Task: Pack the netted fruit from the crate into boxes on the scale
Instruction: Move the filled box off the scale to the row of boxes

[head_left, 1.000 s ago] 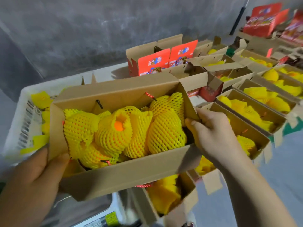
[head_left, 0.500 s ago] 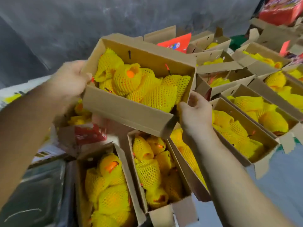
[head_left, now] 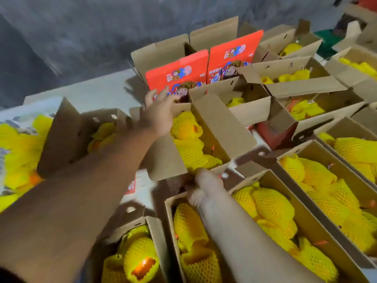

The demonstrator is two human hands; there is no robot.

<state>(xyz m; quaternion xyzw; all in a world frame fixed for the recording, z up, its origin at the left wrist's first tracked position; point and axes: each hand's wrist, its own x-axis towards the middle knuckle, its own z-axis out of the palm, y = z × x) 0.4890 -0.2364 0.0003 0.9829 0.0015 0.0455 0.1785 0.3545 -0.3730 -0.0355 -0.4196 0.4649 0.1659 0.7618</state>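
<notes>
Netted fruit (head_left: 190, 139) fills an open cardboard box (head_left: 222, 127) set among other filled boxes (head_left: 318, 203) at the scene's centre, with the crate (head_left: 18, 144) of fruit at the far left. Left hand (head_left: 158, 113) reaches over the box's far end, fingers spread and holding nothing; right hand (head_left: 206, 185) lies at the near end, blurred, so its grip cannot be determined. Red printed boxes (head_left: 204, 68) stand beyond.
</notes>
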